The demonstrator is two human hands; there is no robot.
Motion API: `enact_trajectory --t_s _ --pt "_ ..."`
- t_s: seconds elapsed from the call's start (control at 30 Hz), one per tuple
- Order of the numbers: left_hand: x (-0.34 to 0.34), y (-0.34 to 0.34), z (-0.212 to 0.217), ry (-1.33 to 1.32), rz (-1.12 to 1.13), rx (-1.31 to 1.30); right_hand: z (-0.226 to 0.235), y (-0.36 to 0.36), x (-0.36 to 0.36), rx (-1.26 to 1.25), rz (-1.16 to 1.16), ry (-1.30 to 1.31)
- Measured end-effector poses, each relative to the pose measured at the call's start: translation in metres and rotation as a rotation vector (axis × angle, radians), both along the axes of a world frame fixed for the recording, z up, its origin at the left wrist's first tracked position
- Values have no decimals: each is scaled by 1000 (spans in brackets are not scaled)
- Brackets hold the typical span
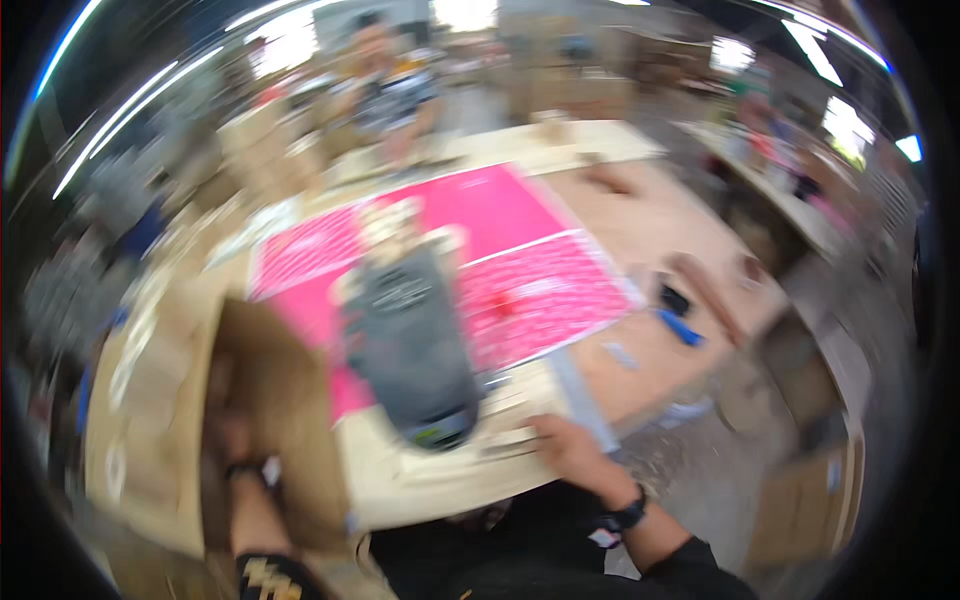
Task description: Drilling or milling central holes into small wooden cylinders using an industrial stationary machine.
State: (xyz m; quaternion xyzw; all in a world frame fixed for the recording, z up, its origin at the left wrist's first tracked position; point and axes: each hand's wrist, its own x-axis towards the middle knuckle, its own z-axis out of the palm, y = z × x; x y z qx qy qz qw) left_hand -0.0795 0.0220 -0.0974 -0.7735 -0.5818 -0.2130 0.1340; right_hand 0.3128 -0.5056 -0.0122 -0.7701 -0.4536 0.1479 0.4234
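My left hand (236,436) reaches into an open cardboard box (290,400) at the lower left; shade and blur hide its fingers. My right hand (568,447) is at the near table edge, its fingers closed around something too blurred to make out, beside thin pale strips. Between the hands and farther in lies a dark grey, long flat piece (412,335) with a rounded near end. Pale pieces (390,225) show behind it. Beneath it spreads a pink and white printed sheet (500,215).
On the brown board (640,210) at the right lie a blue tool (680,328), a small black object (674,299) and a long brown piece (705,295). Another person (395,100) is across the table. Stacked cartons (258,145) stand at the far left, another carton (800,505) at the lower right.
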Motion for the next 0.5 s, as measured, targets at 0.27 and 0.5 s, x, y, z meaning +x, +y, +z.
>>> enact_trajectory --t_s 0.27,0.5 --pt "33 -43 58 -61 -39 -53 0 -6 1 39 69 14" --pt "20 9 21 -194 -143 -314 14 -6 1 -62 63 -111"
